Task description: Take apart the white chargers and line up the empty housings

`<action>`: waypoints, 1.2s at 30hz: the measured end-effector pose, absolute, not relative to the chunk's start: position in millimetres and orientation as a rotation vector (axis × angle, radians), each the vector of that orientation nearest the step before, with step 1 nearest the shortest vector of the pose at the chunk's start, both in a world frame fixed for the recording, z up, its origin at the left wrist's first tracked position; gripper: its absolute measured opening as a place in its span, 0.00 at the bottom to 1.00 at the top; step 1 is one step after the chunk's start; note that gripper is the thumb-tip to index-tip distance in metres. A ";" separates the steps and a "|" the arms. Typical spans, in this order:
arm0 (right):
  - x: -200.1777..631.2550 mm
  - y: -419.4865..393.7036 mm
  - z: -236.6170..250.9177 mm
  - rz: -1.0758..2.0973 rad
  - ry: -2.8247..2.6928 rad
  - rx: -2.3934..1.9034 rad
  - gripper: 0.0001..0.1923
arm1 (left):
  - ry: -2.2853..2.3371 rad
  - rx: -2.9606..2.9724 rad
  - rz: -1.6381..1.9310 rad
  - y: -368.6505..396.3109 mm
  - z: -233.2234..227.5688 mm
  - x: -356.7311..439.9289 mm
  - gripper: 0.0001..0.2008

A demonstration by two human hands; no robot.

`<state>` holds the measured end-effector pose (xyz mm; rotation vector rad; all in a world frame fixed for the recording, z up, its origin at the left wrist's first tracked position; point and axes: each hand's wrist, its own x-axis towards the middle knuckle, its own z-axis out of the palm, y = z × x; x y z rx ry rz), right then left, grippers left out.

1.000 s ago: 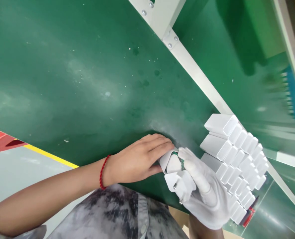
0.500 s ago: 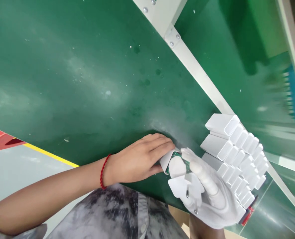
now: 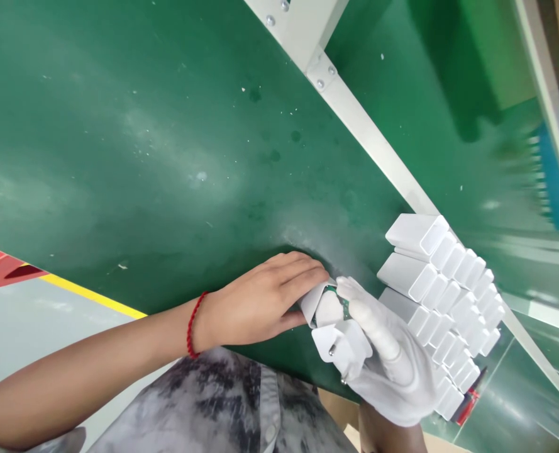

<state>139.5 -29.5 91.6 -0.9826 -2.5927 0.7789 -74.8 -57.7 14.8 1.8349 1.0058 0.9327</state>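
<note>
My bare left hand [image 3: 260, 299], with a red string at the wrist, lies on the green table [image 3: 166, 157] and grips a white plastic shell [image 3: 311, 301] by its side. My right hand [image 3: 392, 358], in a white glove, holds a white plug piece with metal prongs [image 3: 340, 343] and a green circuit board [image 3: 341, 303] at the shell's open end. The board sits partly inside the shell. Both hands meet near the table's front edge.
A block of several white open-ended shells [image 3: 442, 296] is stacked just right of my gloved hand. A white metal frame bar [image 3: 368, 135] runs diagonally across the table. A red-handled tool [image 3: 468, 402] lies under the stack. Blurred blue objects [image 3: 555, 182] are at the right.
My gloved right hand pulled the plug piece slightly away from the shell, then pressed it back toward the shell. My left hand stayed in place.
</note>
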 end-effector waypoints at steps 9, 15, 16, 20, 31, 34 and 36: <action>140.3 -31.8 87.2 0.678 -2.617 -0.983 0.39 | 1.007 1.834 0.916 -56.9 16.1 -75.6 0.18; 136.2 -32.4 86.0 0.615 -2.622 -0.997 0.37 | 0.982 1.833 0.932 -55.5 15.3 -75.8 0.17; 135.8 -32.6 86.3 0.601 -2.629 -1.002 0.37 | 0.980 1.832 0.935 -55.6 15.0 -75.7 0.17; 138.7 -37.5 85.6 0.676 -2.599 -1.057 0.38 | 0.983 1.824 0.939 -56.5 13.8 -75.2 0.17; 147.6 -67.9 65.3 0.729 -2.287 -1.314 0.49 | 0.997 1.749 0.924 -57.0 13.4 -75.2 0.20; 141.4 -69.8 63.7 0.622 -2.318 -1.330 0.44 | 1.037 1.745 0.904 -59.4 13.0 -77.0 0.27; 137.9 -69.6 63.1 0.544 -2.370 -1.286 0.43 | 1.056 1.756 0.868 -60.2 13.8 -77.5 0.28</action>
